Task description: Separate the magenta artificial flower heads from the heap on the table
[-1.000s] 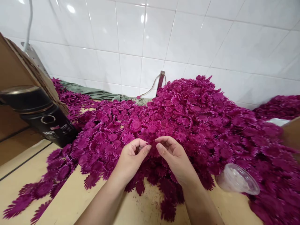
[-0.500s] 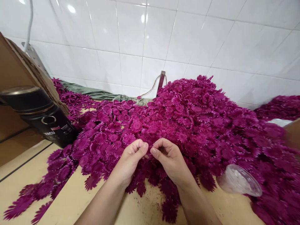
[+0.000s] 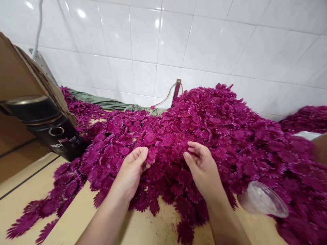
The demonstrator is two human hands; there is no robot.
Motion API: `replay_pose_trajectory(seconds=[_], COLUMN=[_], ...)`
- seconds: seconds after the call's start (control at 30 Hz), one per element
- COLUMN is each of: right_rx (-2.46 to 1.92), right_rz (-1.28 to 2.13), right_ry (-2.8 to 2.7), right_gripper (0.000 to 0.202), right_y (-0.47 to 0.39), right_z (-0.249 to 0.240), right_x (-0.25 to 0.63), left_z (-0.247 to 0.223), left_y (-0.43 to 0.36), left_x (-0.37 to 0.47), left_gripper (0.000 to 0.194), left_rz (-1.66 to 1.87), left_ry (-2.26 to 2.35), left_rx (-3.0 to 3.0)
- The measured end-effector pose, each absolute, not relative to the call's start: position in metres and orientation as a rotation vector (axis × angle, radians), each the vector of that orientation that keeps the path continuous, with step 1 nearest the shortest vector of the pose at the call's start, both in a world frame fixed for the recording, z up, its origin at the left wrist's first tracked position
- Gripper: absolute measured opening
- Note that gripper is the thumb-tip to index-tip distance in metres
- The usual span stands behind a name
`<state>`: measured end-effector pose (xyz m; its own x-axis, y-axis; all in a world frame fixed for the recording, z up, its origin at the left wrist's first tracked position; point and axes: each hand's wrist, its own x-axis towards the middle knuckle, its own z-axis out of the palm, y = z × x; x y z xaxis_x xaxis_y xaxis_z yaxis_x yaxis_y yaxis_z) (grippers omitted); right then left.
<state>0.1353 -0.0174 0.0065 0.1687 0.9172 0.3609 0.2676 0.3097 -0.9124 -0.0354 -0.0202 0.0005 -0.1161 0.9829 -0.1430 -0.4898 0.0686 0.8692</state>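
My left hand pinches the edge of a magenta flower piece between thumb and fingers, left of the middle. To its right, my right hand is over the heap with thumb and fingertips apart and nothing visible between them. Under and behind both hands spreads a large pile of magenta flower pieces, highest right of the middle. The pieces are round with fringed petals.
A black bottle leans by a cardboard box at the left. A clear plastic cup lies tilted at the right on the wooden table. Behind are a green cloth and a tiled wall.
My hands have moved apart, the right one to the right with its fingers opened. A flower piece now shows clearly in my left hand. The view has shifted slightly.
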Motion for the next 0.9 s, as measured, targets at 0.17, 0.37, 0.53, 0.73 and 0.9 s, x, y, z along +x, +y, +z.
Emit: replay_pose_trajectory(seconds=[0.17, 0.37, 0.53, 0.73, 0.9], right_rx=[-1.188, -1.212, -1.145, -0.988, -1.011], right_rz=[0.845, 0.885, 1.025, 1.335, 1.318], right_ry=[-1.633, -1.61, -1.543, -1.51, -1.511], right_gripper=[0.015, 0.012, 0.019, 0.022, 0.014], right_y=[-0.025, -0.023, -0.024, -0.024, -0.025], right_z=[0.014, 0.001, 0.002, 0.004, 0.004], right_x=[0.111, 0.106, 0.108, 0.106, 0.104], left_z=[-0.002, -0.005, -0.007, -0.002, -0.001], left_y=[-0.028, -0.028, -0.024, -0.026, -0.028], left_x=[-0.021, -0.017, -0.017, -0.015, -0.013], left_gripper=[0.026, 0.034, 0.031, 0.026, 0.031], left_rz=[1.293, 1.285, 1.361, 1.319, 1.276], left_ry=[0.947, 0.959, 1.069, 0.999, 0.926], left_rx=[0.73, 0.846, 0.841, 0.858, 0.795])
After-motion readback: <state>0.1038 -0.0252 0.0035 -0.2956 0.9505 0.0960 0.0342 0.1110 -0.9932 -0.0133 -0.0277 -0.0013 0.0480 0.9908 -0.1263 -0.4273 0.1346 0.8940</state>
